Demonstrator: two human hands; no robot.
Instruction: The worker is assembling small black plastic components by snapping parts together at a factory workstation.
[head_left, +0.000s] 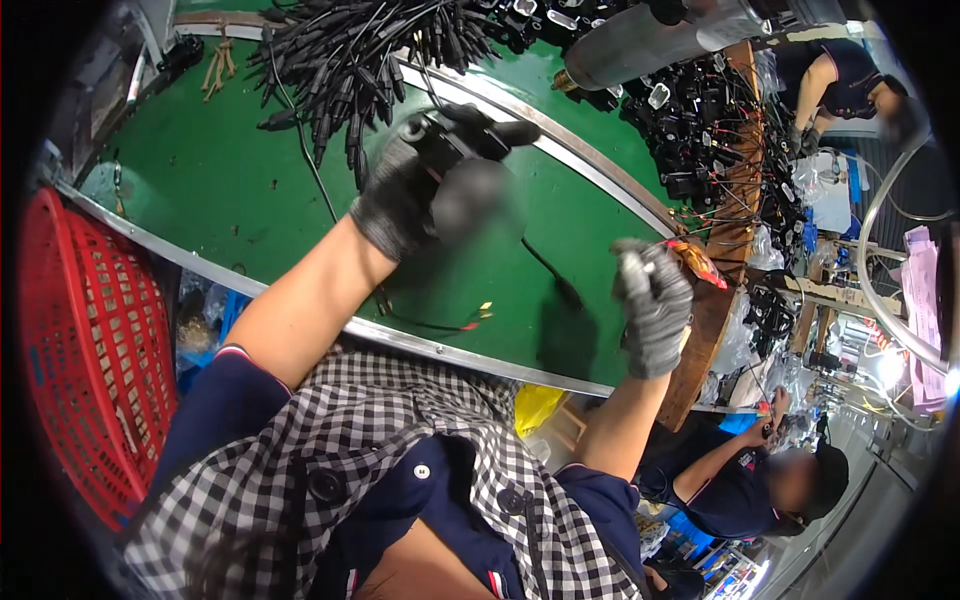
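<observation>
My left hand (392, 205), in a dark grey knit glove, is closed around a black plastic housing (438, 148) above the green bench top. A round end is visible on the housing, and part of it is blurred. A black cable with a plug (566, 290) hangs to its right. Farther right, my right hand (655, 305), in a grey striped glove, has its fingers curled together. Anything inside them is hidden. Beside its fingertips lies a red and yellow wrapper (697, 262). Loose wire ends (475, 322) with red and yellow tips lie near the bench's front edge.
A large heap of black cables with connectors (345, 75) covers the far left of the bench (230, 185). Black housings with wires (690, 130) crowd the far right, near a grey metal cylinder (660, 45). A red basket (105, 330) stands at left. Two people work at right.
</observation>
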